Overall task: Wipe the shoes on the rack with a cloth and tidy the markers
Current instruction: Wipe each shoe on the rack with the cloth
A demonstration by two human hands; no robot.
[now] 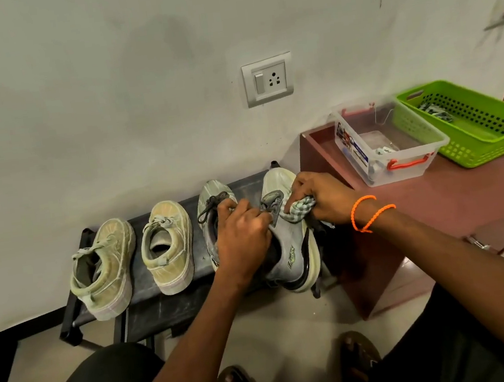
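On rack (176,308): left hand (244,239) grips grey sneaker (292,249), toe toward wall; right hand (321,195) clutches cloth (299,209).

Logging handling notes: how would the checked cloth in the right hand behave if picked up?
The checked cloth is bunched in the right hand, so it is probably floppy and light. It looks unlikely to roll or slip.

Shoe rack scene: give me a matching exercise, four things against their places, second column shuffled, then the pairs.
Things:
1. checked cloth
2. green basket
3. beige shoes
4. orange bands

Places:
A. left end of the rack
B. on the right wrist
C. in the right hand, against the grey shoe
D. on the brown cabinet, right of the clear box

Pairs: 1-C, 2-D, 3-A, 4-B
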